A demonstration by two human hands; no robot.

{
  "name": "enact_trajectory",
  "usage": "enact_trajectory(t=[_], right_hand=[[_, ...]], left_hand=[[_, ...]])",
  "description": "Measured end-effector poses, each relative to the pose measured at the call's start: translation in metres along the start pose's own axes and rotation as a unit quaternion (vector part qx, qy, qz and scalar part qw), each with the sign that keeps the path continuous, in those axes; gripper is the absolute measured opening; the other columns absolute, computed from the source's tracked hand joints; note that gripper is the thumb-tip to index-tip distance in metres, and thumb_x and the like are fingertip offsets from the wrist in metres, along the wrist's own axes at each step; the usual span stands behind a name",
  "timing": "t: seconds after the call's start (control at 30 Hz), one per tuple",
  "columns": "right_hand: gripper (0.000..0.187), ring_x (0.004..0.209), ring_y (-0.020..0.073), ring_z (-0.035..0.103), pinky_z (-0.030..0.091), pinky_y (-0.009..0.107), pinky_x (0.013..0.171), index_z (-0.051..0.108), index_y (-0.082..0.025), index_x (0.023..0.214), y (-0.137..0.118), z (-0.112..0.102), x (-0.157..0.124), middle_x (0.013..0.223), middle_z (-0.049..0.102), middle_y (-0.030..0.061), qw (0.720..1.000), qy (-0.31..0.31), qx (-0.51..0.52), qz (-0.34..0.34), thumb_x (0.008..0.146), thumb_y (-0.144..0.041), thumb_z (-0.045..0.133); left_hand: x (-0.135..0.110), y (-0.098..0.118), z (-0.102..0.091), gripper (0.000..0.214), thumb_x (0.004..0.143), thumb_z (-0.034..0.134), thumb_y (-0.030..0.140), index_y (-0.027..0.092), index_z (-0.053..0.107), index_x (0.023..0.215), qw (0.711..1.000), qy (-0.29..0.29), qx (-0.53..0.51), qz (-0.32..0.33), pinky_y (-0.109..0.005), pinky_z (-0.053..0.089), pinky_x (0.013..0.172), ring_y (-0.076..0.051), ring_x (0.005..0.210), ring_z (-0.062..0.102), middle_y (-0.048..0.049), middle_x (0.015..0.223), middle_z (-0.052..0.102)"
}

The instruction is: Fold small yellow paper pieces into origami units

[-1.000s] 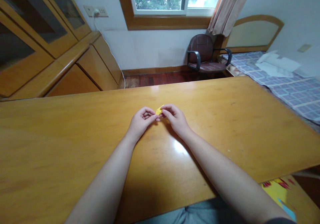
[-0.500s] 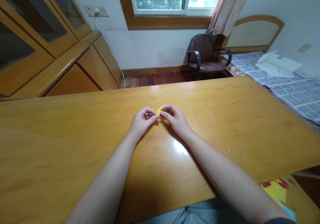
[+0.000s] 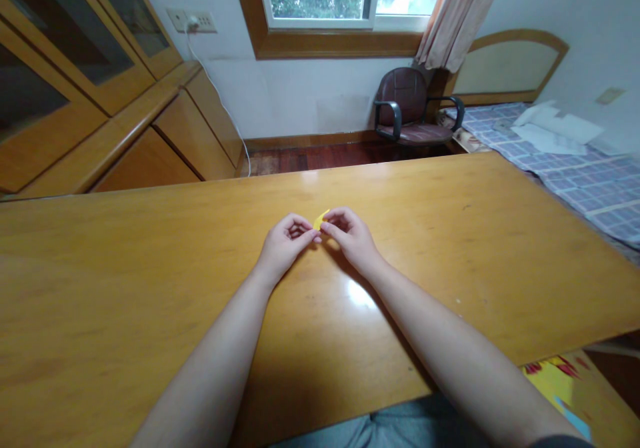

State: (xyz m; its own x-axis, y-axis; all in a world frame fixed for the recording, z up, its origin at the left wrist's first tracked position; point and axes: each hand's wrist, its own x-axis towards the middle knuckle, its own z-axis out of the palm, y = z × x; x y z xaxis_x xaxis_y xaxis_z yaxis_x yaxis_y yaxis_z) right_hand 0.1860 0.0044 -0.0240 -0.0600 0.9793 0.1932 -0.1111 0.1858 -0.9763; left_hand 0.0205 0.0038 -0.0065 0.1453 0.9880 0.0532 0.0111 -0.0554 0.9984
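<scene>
A small piece of folded yellow paper [image 3: 320, 221] is pinched between my two hands, just above the wooden table [image 3: 150, 288]. My left hand [image 3: 286, 245] grips its lower left end between thumb and fingertips. On the other side, my right hand [image 3: 351, 235] holds the paper's right edge with thumb and forefinger. A pointed yellow tip sticks up between the fingers. The fingertips cover much of the paper, so its full shape is hidden.
Beyond the table's far edge stands a brown office chair [image 3: 407, 105] beside a bed with a checked sheet [image 3: 595, 175]. Wooden cabinets [image 3: 165, 141] line the left side. At lower right, below the table's edge, lies a colourful printed surface [image 3: 555, 381].
The yellow paper's upper tip looks slightly more bent towards the right hand. Both hands have hardly moved.
</scene>
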Motion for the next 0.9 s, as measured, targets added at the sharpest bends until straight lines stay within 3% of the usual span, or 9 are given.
enact_trajectory(t=[0.43,0.7,0.9], right_hand=[[0.019,0.077,0.0145,0.06,0.047,0.029,0.075,0.061,-0.021,0.092,-0.0028,0.0002,-0.0001,0.083,0.063,-0.0008,1.0,-0.01,-0.01,0.002,0.079,-0.031,0.07],[0.044,0.072,0.0136,0.063,0.051,0.029,0.074,0.048,-0.025,0.108,-0.0032,0.0024,0.0023,0.076,0.064,-0.0058,0.996,-0.021,0.082,0.025,0.073,-0.03,0.075],[0.046,0.068,0.0137,0.065,0.053,0.03,0.073,0.047,-0.025,0.105,-0.0026,0.0026,0.0031,0.073,0.065,-0.0071,0.995,-0.021,0.086,0.043,0.071,-0.032,0.077]], left_hand=[[-0.0002,0.0003,-0.0012,0.031,0.07,0.08,0.037,0.019,0.057,0.08,1.0,-0.003,0.005,0.0,-0.028,0.054,0.07,-0.016,0.068,0.07,0.0012,0.07,0.067],[0.0009,-0.0032,-0.0017,0.031,0.07,0.081,0.037,0.019,0.057,0.08,1.0,0.011,0.004,0.01,-0.026,0.053,0.07,-0.015,0.068,0.069,0.002,0.071,0.066],[0.0009,-0.0043,-0.0006,0.032,0.07,0.08,0.04,0.019,0.057,0.078,1.0,0.011,0.018,0.011,-0.027,0.053,0.069,-0.015,0.067,0.068,0.0022,0.069,0.066]])
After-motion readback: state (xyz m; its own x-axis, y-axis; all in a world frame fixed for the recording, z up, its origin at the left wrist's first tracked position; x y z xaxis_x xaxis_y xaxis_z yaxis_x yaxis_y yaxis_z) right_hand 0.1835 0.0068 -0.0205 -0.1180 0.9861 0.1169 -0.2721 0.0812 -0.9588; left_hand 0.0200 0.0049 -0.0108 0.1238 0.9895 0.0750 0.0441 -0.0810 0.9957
